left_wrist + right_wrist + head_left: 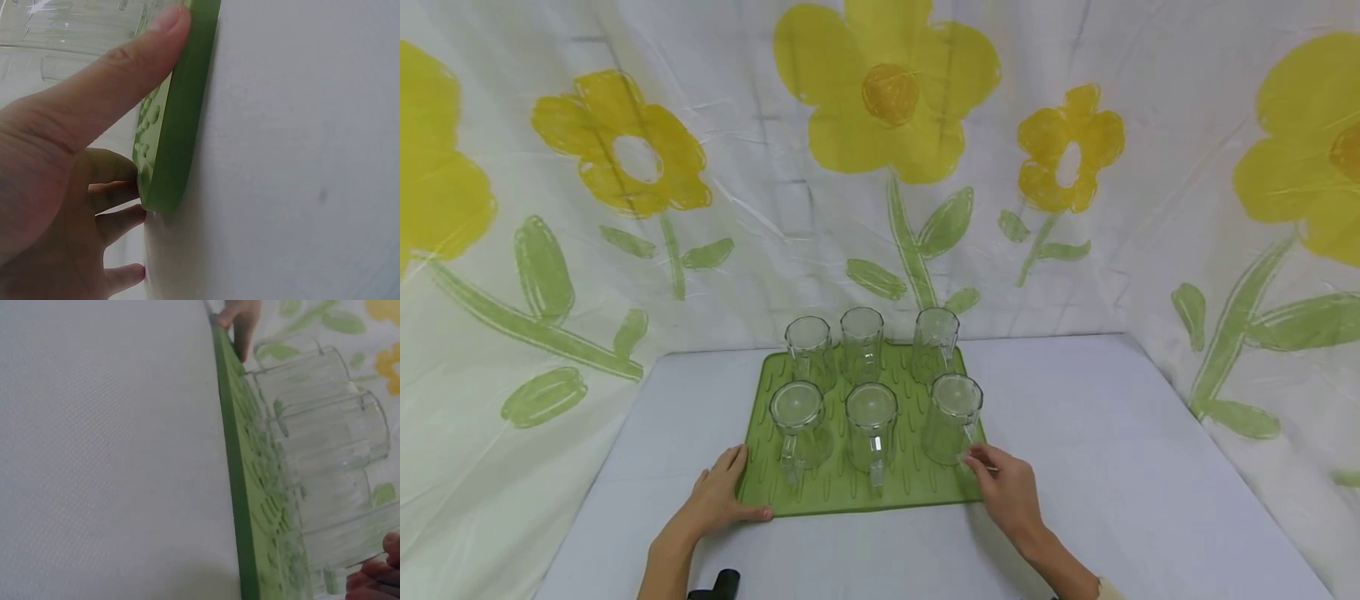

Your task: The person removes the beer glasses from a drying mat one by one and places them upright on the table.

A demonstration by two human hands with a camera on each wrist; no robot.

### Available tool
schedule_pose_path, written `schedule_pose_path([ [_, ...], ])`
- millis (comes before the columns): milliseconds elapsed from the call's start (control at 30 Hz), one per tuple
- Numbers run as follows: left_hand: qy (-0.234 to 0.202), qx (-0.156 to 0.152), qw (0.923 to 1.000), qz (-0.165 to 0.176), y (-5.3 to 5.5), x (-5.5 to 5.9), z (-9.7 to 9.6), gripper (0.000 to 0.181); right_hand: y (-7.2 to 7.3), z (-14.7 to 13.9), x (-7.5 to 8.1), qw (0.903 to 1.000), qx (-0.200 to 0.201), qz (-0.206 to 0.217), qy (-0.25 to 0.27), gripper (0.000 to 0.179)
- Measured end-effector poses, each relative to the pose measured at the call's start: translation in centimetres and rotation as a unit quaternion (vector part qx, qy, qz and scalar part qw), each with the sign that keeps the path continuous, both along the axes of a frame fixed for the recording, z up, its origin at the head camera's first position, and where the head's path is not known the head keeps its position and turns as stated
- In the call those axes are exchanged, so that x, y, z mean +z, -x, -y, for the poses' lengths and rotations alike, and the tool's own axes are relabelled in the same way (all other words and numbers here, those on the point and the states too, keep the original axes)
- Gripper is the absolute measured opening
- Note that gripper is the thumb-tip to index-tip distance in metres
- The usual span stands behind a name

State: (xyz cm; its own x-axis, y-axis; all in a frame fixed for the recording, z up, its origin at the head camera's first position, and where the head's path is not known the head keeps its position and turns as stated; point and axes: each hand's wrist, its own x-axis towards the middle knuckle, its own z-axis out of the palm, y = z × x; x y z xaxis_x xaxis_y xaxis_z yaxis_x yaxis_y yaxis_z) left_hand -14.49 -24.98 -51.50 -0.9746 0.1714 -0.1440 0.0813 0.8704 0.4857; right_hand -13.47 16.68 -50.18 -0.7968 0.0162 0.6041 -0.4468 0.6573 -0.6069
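A green drying mat with raised ridges carries several clear glass mugs, mouth down in two rows. My left hand spreads around the mat's front left corner, thumb along the front edge and fingers against the left side. In the left wrist view that thumb lies on the mat's rim. My right hand pinches the handle of the front right glass mug, which stands on the mat. The front middle mug and front left mug have their handles towards me.
Three more mugs, among them a back right one, stand along the mat's far side. White cloth covers the table. Behind it hangs a curtain with yellow flowers. A black object shows at the near edge, by my left forearm.
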Motion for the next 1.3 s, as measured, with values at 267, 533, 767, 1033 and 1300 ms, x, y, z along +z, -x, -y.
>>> schedule_pose_path([
  [267,0.005,0.004,0.9999,0.008,0.2,-0.2,-0.1,0.125,0.2,-0.7,0.7,0.9963,-0.012,-0.062,-0.058,0.021],
  [533,-0.009,0.013,0.9997,0.017,-0.1,0.1,-0.7,0.125,0.4,-1.3,0.8,0.9928,0.000,-0.080,-0.089,0.022],
  [767,-0.009,0.016,0.9997,0.019,-0.1,0.1,-0.8,0.124,0.9,-1.4,0.9,0.9869,0.028,-0.130,-0.091,0.024],
  [1033,-0.010,0.020,0.9995,0.020,-0.1,0.2,-0.6,0.124,1.4,-1.7,1.8,0.9788,0.053,-0.171,-0.099,0.031],
  [1300,-0.016,0.025,0.9995,0.011,-0.1,0.0,-0.4,0.127,2.1,-2.0,2.4,0.9713,0.077,-0.201,-0.101,0.014],
])
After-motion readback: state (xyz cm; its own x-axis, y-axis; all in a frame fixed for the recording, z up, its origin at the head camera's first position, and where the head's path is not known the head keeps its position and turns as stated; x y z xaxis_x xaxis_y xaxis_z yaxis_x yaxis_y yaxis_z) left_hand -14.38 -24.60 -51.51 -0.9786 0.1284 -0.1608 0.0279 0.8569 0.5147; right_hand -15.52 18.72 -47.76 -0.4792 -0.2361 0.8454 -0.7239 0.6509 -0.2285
